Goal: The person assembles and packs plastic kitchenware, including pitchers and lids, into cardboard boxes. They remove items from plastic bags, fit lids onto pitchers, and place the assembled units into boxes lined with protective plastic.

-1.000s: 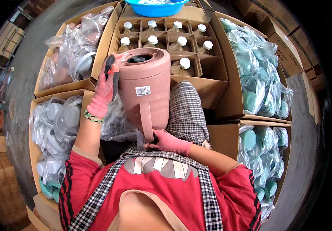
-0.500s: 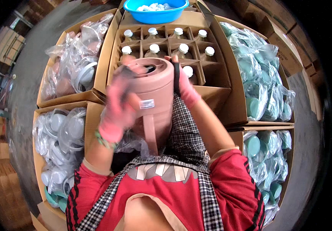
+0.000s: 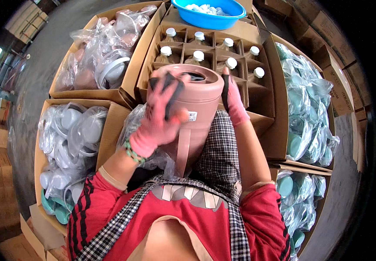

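Note:
A pink vacuum flask body (image 3: pixel 202 126) with a long side handle and a small white label stands on my lap, its ringed end with a dark round opening facing up. My left hand (image 3: pixel 158 117), in a pink and black fingerless glove, lies against the left of its rim, fingers reaching over the top edge. Some of those fingers are smeared by motion. On the other side, my right hand (image 3: pixel 236 98), gloved alike, presses on the rim with the thumb up; its other fingers are largely hidden. Crumpled clear plastic (image 3: pixel 155 158) lies beside the flask.
Ahead is a divided carton (image 3: pixel 264 93) of white-capped bottles (image 3: pixel 198 55), with a blue basin (image 3: pixel 209 16) of small white pieces behind it. Cartons of bagged pink (image 3: pixel 85 78), grey (image 3: pixel 69 117) and green parts (image 3: pixel 303 98) stand close on both sides.
My view has turned slightly, so the cartons sit differently in the picture. The left hand's fingers have shifted on the flask's rim; the right hand stays at its right side.

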The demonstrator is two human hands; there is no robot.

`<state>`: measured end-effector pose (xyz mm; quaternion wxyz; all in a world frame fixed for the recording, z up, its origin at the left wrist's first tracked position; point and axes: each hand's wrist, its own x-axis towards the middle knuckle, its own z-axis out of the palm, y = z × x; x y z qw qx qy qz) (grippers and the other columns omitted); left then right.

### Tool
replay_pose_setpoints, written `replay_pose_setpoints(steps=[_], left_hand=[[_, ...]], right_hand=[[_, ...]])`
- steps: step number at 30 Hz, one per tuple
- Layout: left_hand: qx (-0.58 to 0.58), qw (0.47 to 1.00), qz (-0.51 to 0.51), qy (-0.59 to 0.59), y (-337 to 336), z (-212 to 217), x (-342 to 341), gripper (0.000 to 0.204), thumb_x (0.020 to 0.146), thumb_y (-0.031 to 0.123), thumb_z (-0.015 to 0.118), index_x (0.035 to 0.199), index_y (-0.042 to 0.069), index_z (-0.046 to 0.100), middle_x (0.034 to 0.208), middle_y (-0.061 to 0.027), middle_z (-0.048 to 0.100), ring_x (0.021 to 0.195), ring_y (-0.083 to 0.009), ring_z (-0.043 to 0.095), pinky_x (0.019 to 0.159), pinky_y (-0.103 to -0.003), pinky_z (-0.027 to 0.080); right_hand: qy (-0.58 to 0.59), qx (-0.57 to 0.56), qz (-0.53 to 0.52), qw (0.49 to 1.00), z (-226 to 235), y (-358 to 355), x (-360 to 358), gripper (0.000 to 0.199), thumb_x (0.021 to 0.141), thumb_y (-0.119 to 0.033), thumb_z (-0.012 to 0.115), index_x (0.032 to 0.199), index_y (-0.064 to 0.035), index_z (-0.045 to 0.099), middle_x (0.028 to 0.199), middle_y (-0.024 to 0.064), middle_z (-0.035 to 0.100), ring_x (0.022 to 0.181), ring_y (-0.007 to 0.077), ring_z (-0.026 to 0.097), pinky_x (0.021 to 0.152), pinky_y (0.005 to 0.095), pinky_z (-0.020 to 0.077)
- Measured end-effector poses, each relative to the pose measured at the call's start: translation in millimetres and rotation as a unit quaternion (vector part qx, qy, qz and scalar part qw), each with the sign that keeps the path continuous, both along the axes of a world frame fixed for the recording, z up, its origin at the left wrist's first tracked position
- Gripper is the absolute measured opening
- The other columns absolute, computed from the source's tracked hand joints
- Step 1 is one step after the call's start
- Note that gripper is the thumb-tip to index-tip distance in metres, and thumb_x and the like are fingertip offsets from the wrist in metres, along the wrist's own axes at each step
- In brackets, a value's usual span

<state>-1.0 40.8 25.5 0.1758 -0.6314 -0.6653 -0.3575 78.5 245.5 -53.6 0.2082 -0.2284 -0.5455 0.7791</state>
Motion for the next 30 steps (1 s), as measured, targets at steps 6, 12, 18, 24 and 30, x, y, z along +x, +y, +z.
replay_pose_setpoints(steps=[6, 12, 18, 24, 30], left_hand=[[0.088, 0.972, -0.008, -0.216, 7.6, -28.0, -28.1, 0.034, 0.085, 0.019, 0.037, 0.114, 0.002, 0.042, 0.106, -0.0148, 0.045, 0.102, -0.0278, 0.043, 0.089, -0.033, 0.032], [0.100, 0.702, -0.143, -0.691, 12.1, -30.3, -52.7, 0.051, 0.081, 0.035, 0.044, 0.119, 0.002, 0.036, 0.119, -0.0221, 0.033, 0.110, -0.0364, 0.033, 0.091, -0.040, 0.028], [0.099, 0.991, -0.043, 0.083, -25.8, 15.2, -1.9, 0.071, 0.059, 0.040, 0.066, 0.115, 0.005, 0.042, 0.124, -0.0214, 0.026, 0.115, -0.0451, 0.019, 0.092, -0.053, 0.022], [0.158, 0.940, -0.047, -0.299, -40.4, 29.1, 17.2, 0.054, 0.053, 0.010, 0.074, 0.097, -0.001, 0.045, 0.100, -0.0122, 0.052, 0.098, -0.0226, 0.049, 0.082, -0.033, 0.039], [0.205, 0.910, -0.006, -0.361, -46.1, 22.9, 37.2, 0.054, 0.054, 0.011, 0.075, 0.096, -0.001, 0.044, 0.091, -0.0095, 0.052, 0.083, -0.0169, 0.053, 0.073, -0.028, 0.042]], right_hand=[[0.029, 0.190, -0.058, 0.980, 20.7, -32.3, -2.9, 0.055, 0.087, -0.044, 0.029, 0.114, 0.0012, 0.040, 0.100, 0.0108, 0.052, 0.094, 0.0141, 0.048, 0.082, 0.0260, 0.0379], [0.075, 0.163, -0.046, 0.983, 11.9, -27.3, -10.6, 0.057, 0.085, -0.047, 0.030, 0.116, 0.0001, 0.038, 0.102, 0.0113, 0.051, 0.091, 0.0162, 0.050, 0.077, 0.0256, 0.0406], [0.347, -0.018, 0.019, 0.937, 91.3, -54.0, 10.1, 0.063, 0.081, -0.051, 0.035, 0.121, -0.0031, 0.030, 0.121, 0.0135, 0.037, 0.112, 0.0259, 0.037, 0.096, 0.0394, 0.0275], [0.309, 0.482, -0.127, 0.810, 101.1, -96.4, 37.4, 0.084, 0.063, -0.044, 0.065, 0.125, -0.0064, 0.023, 0.128, 0.0176, 0.026, 0.117, 0.0314, 0.029, 0.095, 0.0415, 0.0258], [0.145, 0.562, -0.125, 0.805, 109.9, -118.1, 36.2, 0.062, 0.061, -0.018, 0.068, 0.114, -0.0008, 0.039, 0.108, 0.0227, 0.043, 0.090, 0.0337, 0.048, 0.072, 0.0353, 0.0426]])
